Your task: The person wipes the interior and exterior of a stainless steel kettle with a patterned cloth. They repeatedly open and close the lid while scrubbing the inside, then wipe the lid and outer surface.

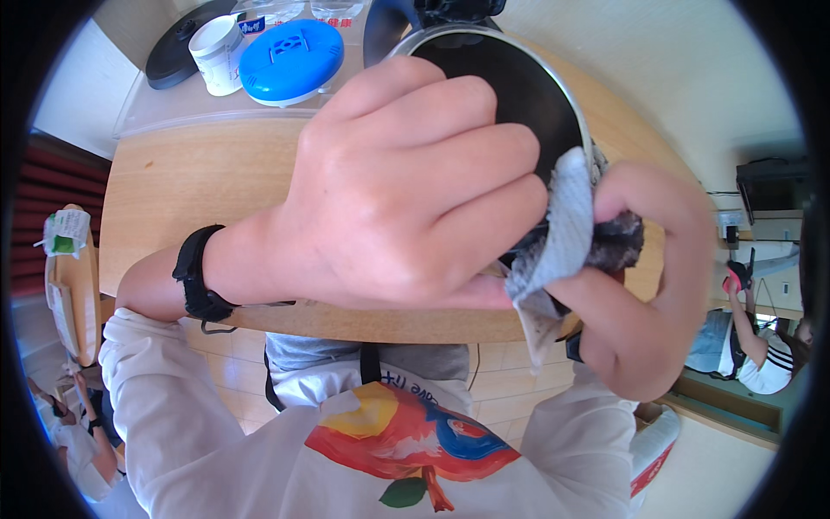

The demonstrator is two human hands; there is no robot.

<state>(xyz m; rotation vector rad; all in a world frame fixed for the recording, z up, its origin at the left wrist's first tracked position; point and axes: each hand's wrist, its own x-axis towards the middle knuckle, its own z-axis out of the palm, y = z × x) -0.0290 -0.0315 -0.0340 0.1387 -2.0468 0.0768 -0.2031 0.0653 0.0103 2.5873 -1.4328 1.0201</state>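
Note:
Before me is a dark round vessel (519, 78) with a shiny metal rim, its black inside facing me. My left hand (415, 188) is curled into a fist over its near side. What lies in the fist is mostly hidden, but it appears to grip the vessel. A grey-white cloth (567, 227), stained dark in places, hangs across the near right of the rim, touching the left fingertips. My right hand (642, 246), bent and partly blurred, pinches this cloth around a dark piece that sticks out to the right and cannot be made out clearly.
On a clear plastic sheet at the back of the wooden table (194, 175) stand a white cup (217, 55), a blue round plastic piece (292, 61) and a black disc (172, 52). One person (752, 344) is at right, another (84, 434) at left beside a second table (74, 292).

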